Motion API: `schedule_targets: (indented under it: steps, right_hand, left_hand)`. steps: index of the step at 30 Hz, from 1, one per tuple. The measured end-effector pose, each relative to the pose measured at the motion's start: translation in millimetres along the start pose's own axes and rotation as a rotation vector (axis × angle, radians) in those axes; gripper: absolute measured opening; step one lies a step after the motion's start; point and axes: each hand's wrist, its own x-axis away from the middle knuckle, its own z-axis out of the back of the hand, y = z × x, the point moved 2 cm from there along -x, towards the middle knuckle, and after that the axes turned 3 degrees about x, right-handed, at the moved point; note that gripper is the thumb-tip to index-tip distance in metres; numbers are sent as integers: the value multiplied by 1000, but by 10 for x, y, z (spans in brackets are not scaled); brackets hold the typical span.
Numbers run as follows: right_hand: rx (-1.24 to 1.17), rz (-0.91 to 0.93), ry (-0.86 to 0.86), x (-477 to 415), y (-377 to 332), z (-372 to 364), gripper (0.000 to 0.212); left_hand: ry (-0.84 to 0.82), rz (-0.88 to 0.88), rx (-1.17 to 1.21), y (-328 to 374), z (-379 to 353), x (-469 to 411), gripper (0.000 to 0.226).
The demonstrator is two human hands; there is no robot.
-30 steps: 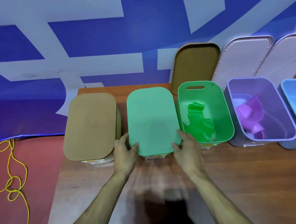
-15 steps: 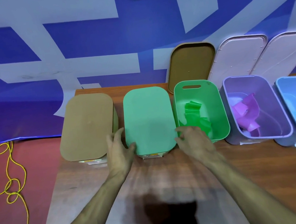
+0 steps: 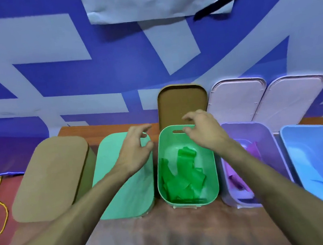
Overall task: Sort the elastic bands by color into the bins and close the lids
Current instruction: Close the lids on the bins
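Head view showed both hands held out over the far end of the open green bin (image 3: 160,176); the left hand (image 3: 135,150) and the right hand (image 3: 203,135) had fingers loosely curled and spread, holding nothing; the brown lid (image 3: 182,103) stood just beyond the fingertips, leaning on the wall (image 3: 64,42), long axis upright; the right hand was nearer, contact unclear; green bands (image 3: 184,179) lay inside the bin.

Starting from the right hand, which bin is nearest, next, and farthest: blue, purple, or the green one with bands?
1. Green bin: its far rim is just below the right hand.
2. Purple bin: next one to the right.
3. Blue bin: at the far right end.
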Motion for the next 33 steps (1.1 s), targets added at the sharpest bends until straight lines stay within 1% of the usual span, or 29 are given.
schedule_targets:
  steps: [3,5,7,9,11,13,16,19,21,22,25,28,29,31,32,33]
  right_hand:
    - [11,3,25,-239,147,204,45]
    - [-13,-13,56,-383,224,319,52]
    - [-57,-29,92,-515,288,385,54]
    - [-80,-54,97,-617,350,389,55]
    - [-76,-82,69,-681,409,344,64]
    - [-85,-101,68,-704,453,286,70]
    - [-80,-104,97,-726,509,234,61]
    - [-86,-78,107,-733,541,202,46]
    - [-164,-81,137,-706,555,147,38]
    - [-206,-82,156,-673,548,111,34]
    - [-262,-80,222,-532,524,31,26]
    - [-181,-106,256,-343,510,13,35]
    - [-182,-111,263,-270,497,-6,39]
    - [-248,-140,280,-103,444,-59,48]
    - [-287,-165,301,1,409,-94,48]
    - [-322,-193,328,121,359,-116,44]
  left_hand:
    - [-27,69,32,137,-107,-302,50]
    - [-35,120,83,224,-172,-498,54]
    - [-37,159,143,292,-239,-680,57]
    - [-52,171,179,347,-298,-838,58]
    - [-58,158,180,381,-343,-979,61]
    - [-25,164,193,387,-368,-1108,67]
    - [-9,192,241,367,-384,-1265,77]
    - [-70,215,313,346,-418,-1290,79]
    - [-126,224,301,318,-450,-1236,72]
    - [-129,215,283,301,-458,-1181,66]
    - [-33,198,326,293,-402,-1009,50]
    - [4,270,381,245,-271,-857,49]
    - [4,299,426,193,-239,-807,44]
    - [-1,373,553,83,-196,-670,16]
    - [1,394,603,42,-189,-577,13]
    - [2,402,661,5,-185,-480,17]
